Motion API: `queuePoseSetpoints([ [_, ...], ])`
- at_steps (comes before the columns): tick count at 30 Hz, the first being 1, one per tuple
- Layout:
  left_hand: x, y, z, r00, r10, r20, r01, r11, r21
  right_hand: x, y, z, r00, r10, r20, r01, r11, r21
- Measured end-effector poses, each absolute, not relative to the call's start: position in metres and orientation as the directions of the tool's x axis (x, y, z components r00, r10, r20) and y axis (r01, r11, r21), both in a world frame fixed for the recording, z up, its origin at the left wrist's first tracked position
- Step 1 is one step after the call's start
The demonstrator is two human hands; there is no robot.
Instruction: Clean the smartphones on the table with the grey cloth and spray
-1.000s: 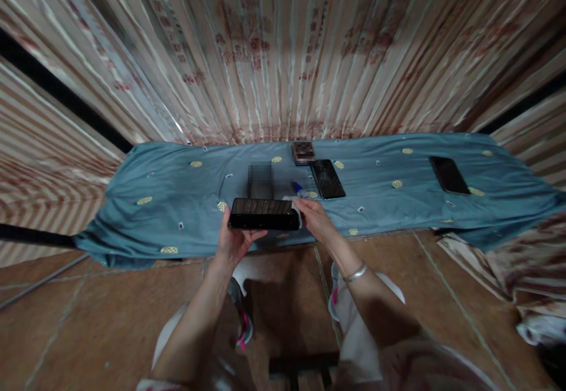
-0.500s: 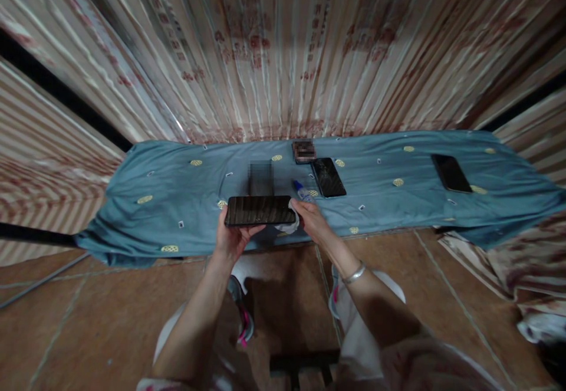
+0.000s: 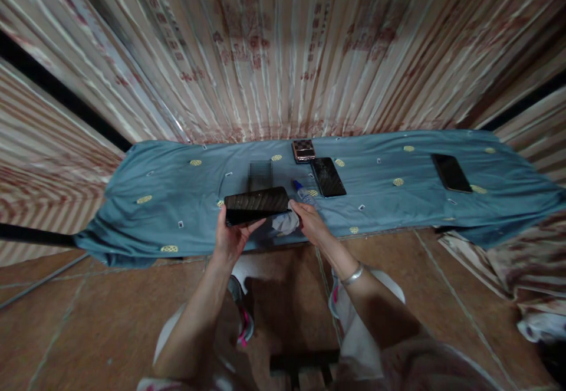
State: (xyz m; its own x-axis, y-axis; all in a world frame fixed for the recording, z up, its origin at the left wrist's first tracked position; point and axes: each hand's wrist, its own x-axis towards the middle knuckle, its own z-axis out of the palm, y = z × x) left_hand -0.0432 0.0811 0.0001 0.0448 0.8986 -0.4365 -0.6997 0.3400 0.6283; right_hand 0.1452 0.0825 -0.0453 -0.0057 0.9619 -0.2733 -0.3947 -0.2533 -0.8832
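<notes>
My left hand (image 3: pixel 232 236) grips a black smartphone (image 3: pixel 256 203) by its left end, with fingers under its lower edge. The phone is held lengthwise above the blue cloth, its dark screen reflecting stripes. At the phone's right end, my right hand (image 3: pixel 309 220) pinches a pale grey wiping cloth (image 3: pixel 286 222) that hangs below the fingers. Just beyond the right hand lies a clear bottle with a blue cap (image 3: pixel 303 190). Behind the phone is a blurred, pixelated dark patch (image 3: pixel 260 174) that I cannot make out.
Another black phone (image 3: pixel 328 177) lies right of the bottle, touching or close to a small checkered box (image 3: pixel 303 150). A third phone (image 3: pixel 451 173) rests far right. All sit on the blue patterned tablecloth (image 3: pixel 375 202). Striped curtains (image 3: pixel 283 55) rise behind, with black poles at both sides.
The held phone has tilted, its right end rising and its lower side turning into view. More of the wiping cloth now shows below its right end. Both hands stay nearly in place.
</notes>
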Motion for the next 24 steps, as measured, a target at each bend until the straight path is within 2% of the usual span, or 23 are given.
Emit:
queuePoseSetpoints([
  [5,-0.043,0.079,0.000,0.024,0.882,-0.471,-0.720,0.342,0.604,0.152,0.091,-0.043,0.101,0.945,-0.311,-0.441,-0.238,-0.866],
  [9,-0.045,0.079,-0.003,0.075,0.864,-0.497,-0.692,0.404,0.598,0.159,0.094,-0.041,0.144,0.944,-0.298,-0.425,-0.213,-0.880],
  [14,-0.043,0.080,-0.006,0.070,0.882,-0.467,-0.666,0.390,0.636,0.160,0.094,-0.041,0.157,0.941,-0.298,-0.454,-0.199,-0.869],
  [24,-0.033,0.076,-0.003,0.136,0.894,-0.426,-0.665,0.401,0.630,0.155,0.103,-0.050,0.262,0.912,-0.315,-0.474,-0.163,-0.865],
])
